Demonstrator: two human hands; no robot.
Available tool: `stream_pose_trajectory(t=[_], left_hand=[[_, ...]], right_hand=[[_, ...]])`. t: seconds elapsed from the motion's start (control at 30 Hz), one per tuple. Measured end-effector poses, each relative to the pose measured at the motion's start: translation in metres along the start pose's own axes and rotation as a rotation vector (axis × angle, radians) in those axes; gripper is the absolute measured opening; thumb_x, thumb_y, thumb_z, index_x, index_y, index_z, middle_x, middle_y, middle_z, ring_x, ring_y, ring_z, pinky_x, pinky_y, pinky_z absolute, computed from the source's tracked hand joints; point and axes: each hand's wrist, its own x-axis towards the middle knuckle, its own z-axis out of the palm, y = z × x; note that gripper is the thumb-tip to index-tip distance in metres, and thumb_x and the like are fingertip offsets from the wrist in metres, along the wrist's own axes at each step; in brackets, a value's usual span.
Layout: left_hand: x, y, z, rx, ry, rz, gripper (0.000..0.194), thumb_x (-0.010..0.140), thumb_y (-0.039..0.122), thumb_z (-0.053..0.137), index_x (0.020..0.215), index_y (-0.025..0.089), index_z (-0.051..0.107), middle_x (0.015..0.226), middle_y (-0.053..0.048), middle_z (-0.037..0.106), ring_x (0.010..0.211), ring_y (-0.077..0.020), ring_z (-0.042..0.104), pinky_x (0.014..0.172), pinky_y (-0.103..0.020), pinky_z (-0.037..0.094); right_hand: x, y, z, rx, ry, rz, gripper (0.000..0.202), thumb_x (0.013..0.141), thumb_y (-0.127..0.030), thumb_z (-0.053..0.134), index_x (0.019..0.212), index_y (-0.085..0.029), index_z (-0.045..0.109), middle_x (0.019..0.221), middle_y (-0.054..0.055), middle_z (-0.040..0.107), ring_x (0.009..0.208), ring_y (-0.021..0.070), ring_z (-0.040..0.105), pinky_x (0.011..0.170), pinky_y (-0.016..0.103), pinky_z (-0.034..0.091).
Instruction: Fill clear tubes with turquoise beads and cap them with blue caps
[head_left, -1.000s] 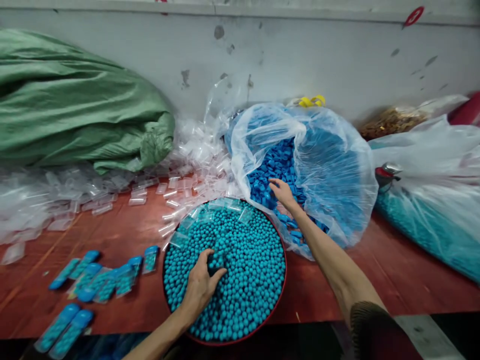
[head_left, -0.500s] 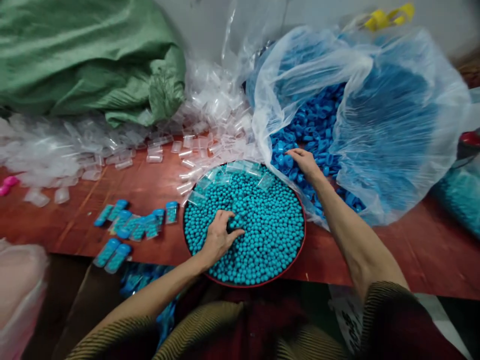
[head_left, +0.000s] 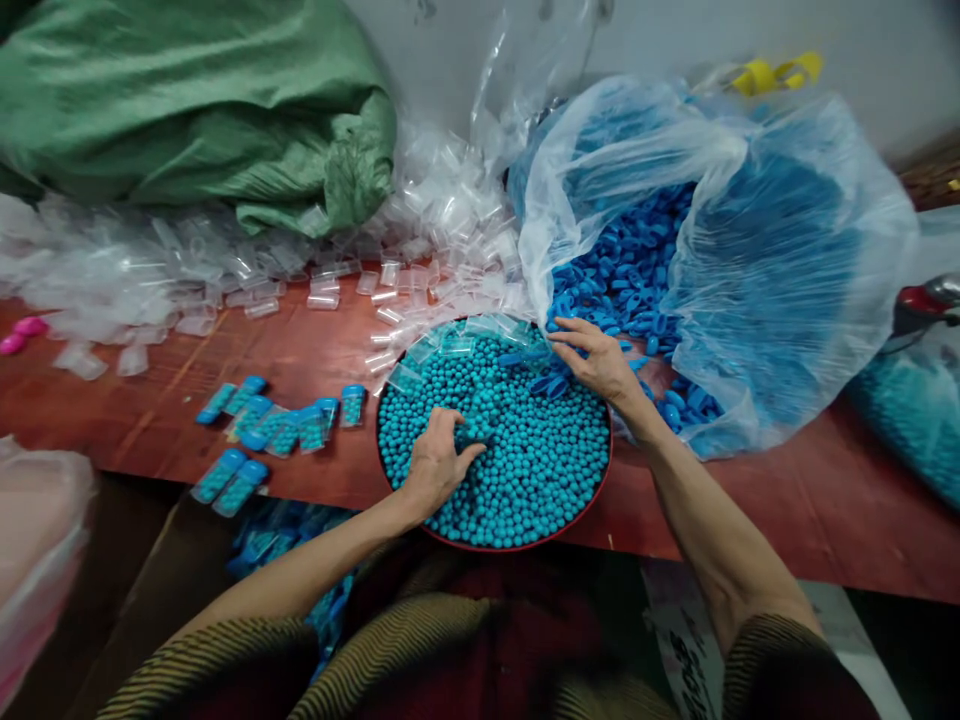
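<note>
A round red-rimmed basin [head_left: 609, 462] full of turquoise beads [head_left: 525, 470] stands in front of me. My left hand [head_left: 437, 462] rests among the beads left of centre, thumb and fingers apart around a small mound of them; its fingertips are partly hidden. Over the basin's upper right edge, my right hand [head_left: 596, 360] has its fingers stretched and spread. Just below its fingers, several loose blue caps [head_left: 551, 384] lie on the beads. Clear plastic vials [head_left: 457, 346] lie along the basin's far edge. Beyond my right hand, a translucent bag [head_left: 780, 270] spills more blue caps [head_left: 630, 265].
Filled, blue-capped vials [head_left: 283, 432] lie left of the basin on the red tabletop [head_left: 142, 420]. A heap of clear vials [head_left: 457, 205] spreads along the back, beside a green sack [head_left: 195, 110]. Another bag of turquoise beads [head_left: 911, 410] sits at the far right.
My right hand has come from the blue cap pile back toward the basin, and its fingers have spread. Blue caps now lie on the beads. My left hand stays among the beads.
</note>
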Motion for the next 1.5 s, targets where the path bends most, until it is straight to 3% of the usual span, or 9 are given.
stream_pose_trajectory(t=[0.17, 0.33, 0.47, 0.67, 0.9, 1.0, 1.1, 1.3, 1.5], left_hand=[[-0.004, 0.001, -0.003, -0.009, -0.057, 0.004, 0.021, 0.077, 0.024, 0.067, 0.089, 0.020, 0.050, 0.082, 0.001, 0.058, 0.076, -0.0159, 0.059, 0.071, -0.029, 0.048], [0.000, 0.007, -0.001, -0.089, -0.110, -0.088, 0.025, 0.074, 0.026, 0.070, 0.091, 0.021, 0.052, 0.077, 0.003, 0.059, 0.071, -0.0149, 0.059, 0.068, -0.028, 0.047], [0.004, 0.011, 0.001, -0.144, -0.136, -0.171, 0.024, 0.073, 0.025, 0.070, 0.088, 0.021, 0.051, 0.071, 0.005, 0.055, 0.066, -0.0136, 0.056, 0.067, -0.027, 0.045], [0.000, 0.007, 0.002, -0.179, -0.166, -0.019, 0.022, 0.075, 0.020, 0.067, 0.092, 0.021, 0.053, 0.087, 0.000, 0.058, 0.081, -0.0163, 0.058, 0.075, -0.030, 0.047], [0.001, 0.007, 0.002, -0.167, -0.235, 0.054, 0.020, 0.077, 0.020, 0.065, 0.095, 0.020, 0.056, 0.089, -0.001, 0.062, 0.082, -0.0165, 0.059, 0.078, -0.031, 0.048], [0.001, 0.008, 0.003, -0.132, -0.246, 0.096, 0.017, 0.077, 0.023, 0.067, 0.090, 0.018, 0.057, 0.087, -0.003, 0.062, 0.082, -0.0182, 0.059, 0.077, -0.031, 0.048], [0.000, 0.008, 0.002, -0.124, -0.240, 0.093, 0.016, 0.079, 0.023, 0.064, 0.091, 0.017, 0.057, 0.085, -0.003, 0.062, 0.080, -0.0185, 0.059, 0.076, -0.031, 0.048], [0.004, 0.008, -0.004, -0.167, -0.253, 0.037, 0.014, 0.080, 0.021, 0.059, 0.093, 0.017, 0.056, 0.087, -0.003, 0.063, 0.080, -0.0180, 0.059, 0.077, -0.031, 0.048], [0.010, 0.004, -0.012, -0.278, -0.235, -0.014, 0.014, 0.080, 0.024, 0.057, 0.093, 0.017, 0.056, 0.086, -0.002, 0.062, 0.079, -0.0168, 0.058, 0.078, -0.031, 0.047]], right_hand=[[-0.032, -0.014, -0.009, -0.145, 0.165, 0.037, 0.029, 0.090, -0.028, 0.044, 0.102, -0.020, 0.069, 0.106, 0.009, 0.069, 0.103, 0.0221, 0.060, 0.094, 0.040, 0.045], [-0.064, -0.025, 0.011, -0.514, -0.078, 0.093, 0.027, 0.089, -0.028, 0.046, 0.109, -0.022, 0.064, 0.096, 0.009, 0.067, 0.090, 0.0240, 0.059, 0.074, 0.034, 0.046], [-0.059, -0.030, 0.018, -0.712, -0.262, 0.097, 0.026, 0.087, -0.022, 0.048, 0.109, -0.023, 0.062, 0.096, 0.009, 0.065, 0.082, 0.0232, 0.056, 0.059, 0.030, 0.038], [-0.047, -0.034, 0.013, -0.817, -0.285, -0.003, 0.017, 0.087, -0.021, 0.048, 0.087, -0.022, 0.065, 0.082, 0.010, 0.062, 0.084, 0.0246, 0.051, 0.064, 0.032, 0.036], [-0.058, -0.042, 0.021, -0.697, -0.084, -0.034, 0.017, 0.088, -0.028, 0.047, 0.083, -0.020, 0.061, 0.100, 0.012, 0.063, 0.113, 0.0339, 0.046, 0.098, 0.060, 0.025], [-0.064, -0.053, 0.026, -0.543, -0.068, -0.025, 0.026, 0.092, -0.035, 0.042, 0.090, -0.017, 0.061, 0.079, 0.010, 0.063, 0.091, 0.0273, 0.058, 0.090, 0.045, 0.039], [-0.071, -0.072, 0.035, -0.409, -0.130, -0.099, 0.032, 0.095, -0.038, 0.038, 0.101, -0.017, 0.061, 0.079, 0.009, 0.063, 0.078, 0.0219, 0.060, 0.073, 0.032, 0.044], [-0.085, -0.097, 0.047, -0.283, -0.263, -0.203, 0.042, 0.096, -0.027, 0.029, 0.130, -0.015, 0.049, 0.086, 0.010, 0.059, 0.077, 0.0225, 0.056, 0.069, 0.033, 0.047], [-0.093, -0.076, 0.033, -0.185, -0.310, -0.134, 0.037, 0.094, -0.026, 0.036, 0.123, -0.021, 0.058, 0.081, 0.007, 0.059, 0.076, 0.0198, 0.057, 0.069, 0.031, 0.049]])
